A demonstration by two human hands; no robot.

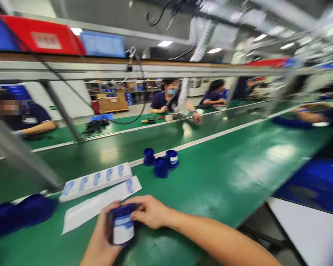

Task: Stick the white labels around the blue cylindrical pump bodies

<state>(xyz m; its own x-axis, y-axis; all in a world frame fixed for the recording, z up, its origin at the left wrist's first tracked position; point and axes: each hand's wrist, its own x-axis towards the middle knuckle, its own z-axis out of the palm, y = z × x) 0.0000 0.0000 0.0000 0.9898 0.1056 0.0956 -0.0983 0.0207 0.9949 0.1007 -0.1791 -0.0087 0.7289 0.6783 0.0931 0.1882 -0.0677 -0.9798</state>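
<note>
A dark blue cup-shaped part (124, 210) with a white and blue label on its side is held low over the green bench. My left hand (103, 236) wraps round it from the left, closed on it. From the right, my right hand (152, 211) pinches its upper edge beside the label, fingers closed. Just beyond my hands lies a white label strip (96, 203) with one printed label at its far end. Behind it is a stack of label sheets (96, 181) bearing several blue-printed labels.
Three more blue cup-shaped parts (161, 168) stand near the white dividing strip, one labelled. A dark blue pile (22, 216) lies at left beside a slanted metal post (24, 159). Several people sit along the benches. An overhead shelf carries a red bin (41, 35).
</note>
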